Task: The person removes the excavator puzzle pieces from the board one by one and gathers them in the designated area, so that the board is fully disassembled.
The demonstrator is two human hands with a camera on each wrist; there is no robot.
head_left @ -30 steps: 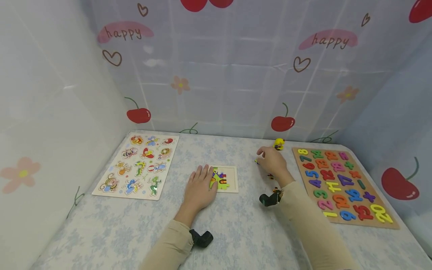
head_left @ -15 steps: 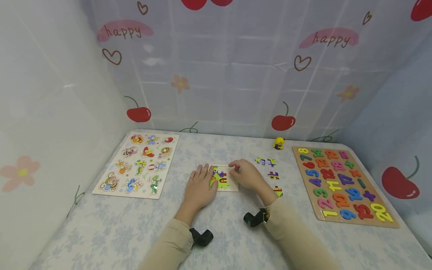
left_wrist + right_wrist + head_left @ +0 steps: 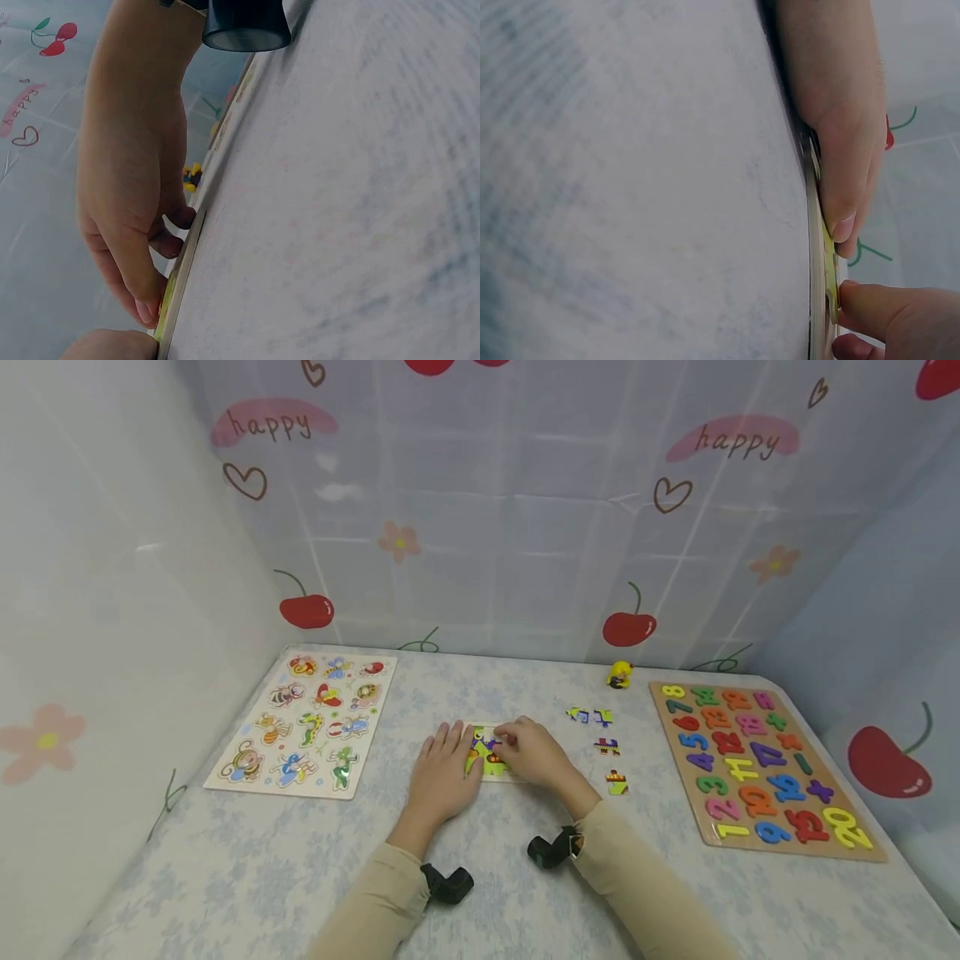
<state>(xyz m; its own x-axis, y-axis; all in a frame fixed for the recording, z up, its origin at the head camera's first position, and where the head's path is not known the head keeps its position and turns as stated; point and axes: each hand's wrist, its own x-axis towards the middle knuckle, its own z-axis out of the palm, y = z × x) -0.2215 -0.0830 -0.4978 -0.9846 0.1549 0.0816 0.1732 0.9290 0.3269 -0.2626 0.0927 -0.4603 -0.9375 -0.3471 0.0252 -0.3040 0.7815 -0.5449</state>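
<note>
A small wooden jigsaw board (image 3: 489,779) with a bright green, purple and orange picture lies mid-table. My left hand (image 3: 444,779) rests flat over its left side, fingers straight and thumb along the picture. Over the right part of the board, my right hand (image 3: 538,755) has its thumb and fingers curled together at the picture. In the right wrist view those fingertips pinch a yellow-green jigsaw piece (image 3: 835,306) against the board; the head view mostly hides it. To the right lie loose jigsaw pieces: two at the back (image 3: 602,717), a dark striped one (image 3: 607,746) and a green-red one (image 3: 617,783).
An insect-and-animal puzzle board (image 3: 352,787) lies at the left. On the right is a brown number board (image 3: 693,781) with coloured digits. A small yellow duck figure (image 3: 618,675) stands near the back edge, before a printed curtain (image 3: 495,568).
My right hand has moved left from the loose pieces to the jigsaw board and then further over its picture, uncovering the pieces on the right. The left hand stays on the board.
</note>
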